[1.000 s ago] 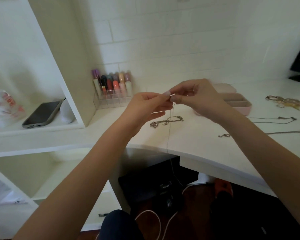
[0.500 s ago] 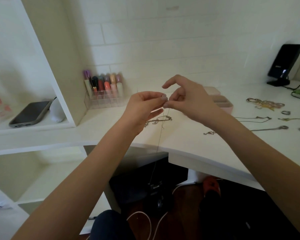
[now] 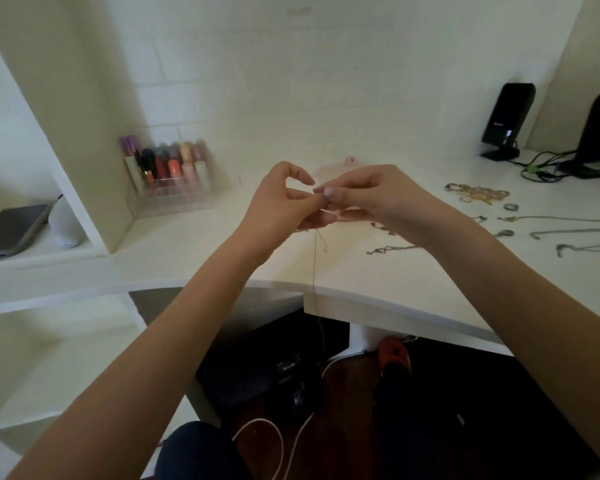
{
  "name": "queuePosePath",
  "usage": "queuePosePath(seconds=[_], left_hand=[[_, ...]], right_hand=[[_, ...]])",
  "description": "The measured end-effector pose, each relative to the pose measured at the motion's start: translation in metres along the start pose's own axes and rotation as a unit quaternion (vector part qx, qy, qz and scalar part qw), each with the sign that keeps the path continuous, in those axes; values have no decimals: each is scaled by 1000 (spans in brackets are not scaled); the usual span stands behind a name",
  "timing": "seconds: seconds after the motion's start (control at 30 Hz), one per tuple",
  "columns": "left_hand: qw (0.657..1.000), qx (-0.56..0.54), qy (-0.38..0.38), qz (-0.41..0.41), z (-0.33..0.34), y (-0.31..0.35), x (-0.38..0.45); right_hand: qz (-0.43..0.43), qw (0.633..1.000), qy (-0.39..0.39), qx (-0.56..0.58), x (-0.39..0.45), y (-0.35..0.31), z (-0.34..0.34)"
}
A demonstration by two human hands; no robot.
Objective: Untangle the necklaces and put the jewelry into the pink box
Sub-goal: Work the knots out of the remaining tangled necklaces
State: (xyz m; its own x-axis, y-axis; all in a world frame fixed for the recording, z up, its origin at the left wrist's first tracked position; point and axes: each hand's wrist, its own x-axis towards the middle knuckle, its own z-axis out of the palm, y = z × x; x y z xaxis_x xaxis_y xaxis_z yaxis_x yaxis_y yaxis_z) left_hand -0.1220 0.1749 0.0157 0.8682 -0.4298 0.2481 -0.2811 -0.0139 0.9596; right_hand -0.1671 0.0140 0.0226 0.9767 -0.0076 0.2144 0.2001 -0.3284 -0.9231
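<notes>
Both hands are up over the worktop (image 3: 378, 282) edge: the left hand (image 3: 281, 206) and right hand (image 3: 371, 195) meet fingertip to fingertip, each pinching the top of a thin chain (image 3: 315, 261) that dangles straight down past the edge. Just behind the hands the pink box (image 3: 343, 166) is mostly hidden. Off to the right of the right hand, more necklaces (image 3: 568, 233) and a ring (image 3: 511, 206) lie spread out

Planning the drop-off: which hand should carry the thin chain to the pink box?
Right hand, probably: the pink box lies just behind it. Both hands pinch the thin chain; the left hand sits farther off.
</notes>
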Motion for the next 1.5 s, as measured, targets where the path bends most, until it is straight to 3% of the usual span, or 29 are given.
queuePosePath(seconds=[0.13, 0.27, 0.5, 0.67, 0.73, 0.83, 0.93, 1.07, 1.17, 1.3, 1.37, 1.5], left_hand=[[997, -46, -58, -20, 19, 3, 4], [989, -41, -134, -40, 48, -3, 6], [975, -19, -209, -71, 86, 1, 19], [940, 154, -295, -75, 97, 2, 27], [930, 208, -300, -54, 100, -6, 26], [946, 190, -260, -33, 106, -14, 22], [946, 168, -276, -10, 113, -14, 18], [939, 216, -269, 1, 120, -11, 20], [948, 118, -296, -13, 129, -13, 19], [967, 51, -248, -22, 139, -20, 15], [973, 86, -215, -13, 138, -24, 15], [963, 197, -166, 75, 136, -35, 18]], right_hand=[[33, 992, 42, 118, -11, 2, -17], [77, 944, 148, 286, -23, -2, -58], [69, 932, 291, 204, -54, -4, -121], [46, 894, 387, 222, -68, 3, -155], [50, 896, 393, 199, -72, 7, -164], [68, 920, 358, 147, -76, 13, -163], [64, 950, 283, 112, -76, 13, -146], [78, 980, 160, 91, -73, 10, -118], [83, 987, 101, 89, -72, 16, -101], [122, 978, 172, -5, -74, 29, -105], [169, 954, 222, -107, -79, 41, -118], [202, 908, 240, -279, -86, 68, -127]])
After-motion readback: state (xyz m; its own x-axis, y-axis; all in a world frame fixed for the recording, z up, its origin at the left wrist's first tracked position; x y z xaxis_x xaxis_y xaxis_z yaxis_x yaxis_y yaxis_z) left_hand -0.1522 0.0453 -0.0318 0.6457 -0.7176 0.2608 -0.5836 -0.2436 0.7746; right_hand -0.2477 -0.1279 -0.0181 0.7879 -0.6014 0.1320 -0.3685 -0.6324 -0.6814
